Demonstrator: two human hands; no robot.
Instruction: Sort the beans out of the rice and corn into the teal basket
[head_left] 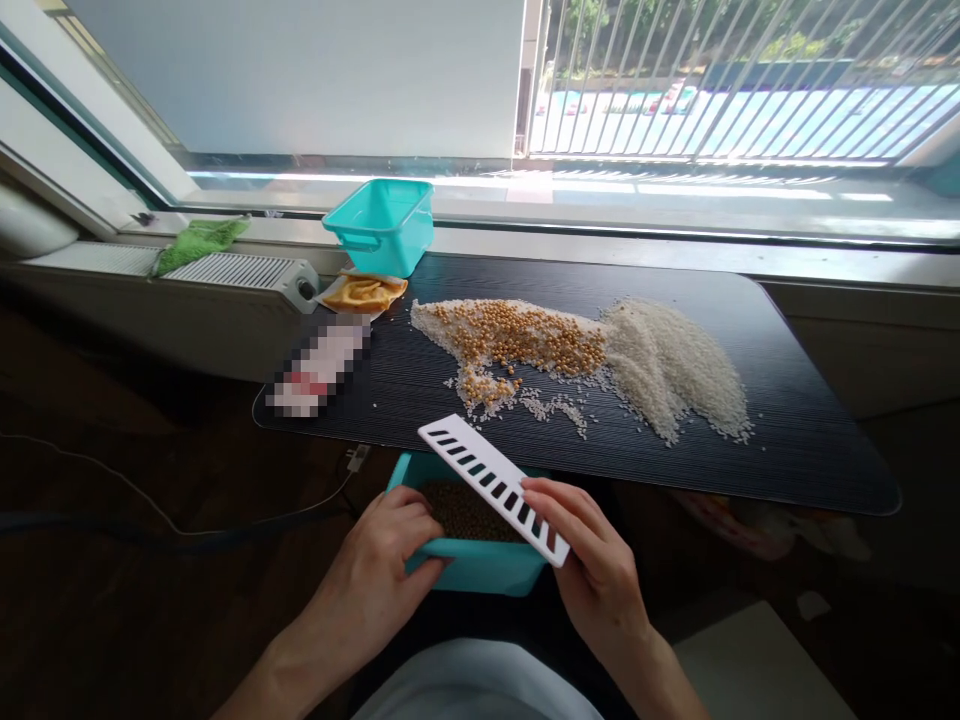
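My left hand (394,555) is closed over the left rim of a turquoise plastic bin (487,570) below the table's front edge. Many small tan beans (461,510) lie inside it. In my right hand (596,545) is a white slotted plastic strip (480,462), held at a slant above the bin, its far end pointing up and left toward the table. On the black tabletop, yellow soybeans (517,335) lie spread over white rice, and a larger rice heap (675,370) adjoins them on the right. Loose grains are scattered in front.
A second turquoise bin (382,225) stands at the table's back left, near an orange-yellow packet (365,294) and a blurred-out item (319,370). A green cloth (201,243) lies on the radiator (240,272). A white cable (176,525) hangs at the left.
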